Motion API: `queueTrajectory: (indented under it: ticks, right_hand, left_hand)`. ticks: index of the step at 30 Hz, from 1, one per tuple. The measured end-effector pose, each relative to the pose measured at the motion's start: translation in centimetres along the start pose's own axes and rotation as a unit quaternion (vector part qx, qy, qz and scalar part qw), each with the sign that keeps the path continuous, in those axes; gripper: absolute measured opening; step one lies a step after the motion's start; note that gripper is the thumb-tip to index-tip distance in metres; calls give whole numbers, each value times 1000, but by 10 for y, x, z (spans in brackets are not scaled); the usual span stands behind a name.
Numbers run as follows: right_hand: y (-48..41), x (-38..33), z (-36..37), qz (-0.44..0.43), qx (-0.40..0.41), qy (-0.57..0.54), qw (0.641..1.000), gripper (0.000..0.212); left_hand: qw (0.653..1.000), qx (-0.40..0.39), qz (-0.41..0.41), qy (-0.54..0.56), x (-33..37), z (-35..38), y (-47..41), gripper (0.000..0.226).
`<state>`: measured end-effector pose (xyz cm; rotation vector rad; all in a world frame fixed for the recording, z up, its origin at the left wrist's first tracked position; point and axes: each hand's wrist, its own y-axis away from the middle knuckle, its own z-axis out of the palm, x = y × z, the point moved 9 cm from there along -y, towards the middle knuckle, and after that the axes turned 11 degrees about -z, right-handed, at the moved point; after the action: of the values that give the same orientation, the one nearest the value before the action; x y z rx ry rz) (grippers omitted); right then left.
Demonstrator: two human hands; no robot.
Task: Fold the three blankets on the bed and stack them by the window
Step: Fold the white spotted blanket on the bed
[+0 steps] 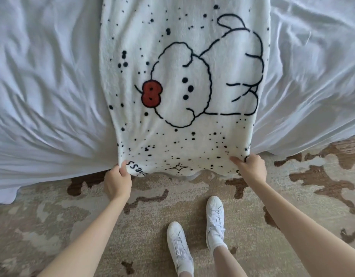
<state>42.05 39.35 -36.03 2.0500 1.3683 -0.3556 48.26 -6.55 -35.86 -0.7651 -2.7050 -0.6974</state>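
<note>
A white fleece blanket (182, 136) with black speckles, a line-drawn dog and a red bow lies lengthwise down the middle of the bed, its near edge hanging just past the bed's foot. My left hand (117, 180) pinches the near left corner of this blanket. My right hand (250, 168) grips the near right corner, thumb on top. Both arms reach forward from the bottom of the view. No other blanket or window shows in view.
The bed (43, 86) carries a rumpled white sheet on both sides of the blanket. Below the bed's foot is a beige carpet (132, 226) with brown patches, where my two feet in white sneakers (196, 236) stand.
</note>
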Motion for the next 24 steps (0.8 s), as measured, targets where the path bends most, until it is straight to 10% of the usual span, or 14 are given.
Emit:
queueTrajectory:
  ticks: [5, 9, 18, 24]
  right_hand:
    - [7, 6, 20, 13, -4, -118, 993, 23]
    - [-7, 9, 41, 37, -57, -217, 974, 47]
    - [-26, 19, 75, 32, -110, -236, 965, 54]
    - [25, 40, 62, 67, -92, -276, 954, 23]
  left_hand:
    - [976, -139, -45, 163, 8, 32, 8, 22]
    - [932, -216, -32, 290, 40, 43, 0, 59]
    - [920, -342, -5, 194, 47, 102, 15, 25]
    - [920, -349, -66, 167, -9, 96, 54, 21]
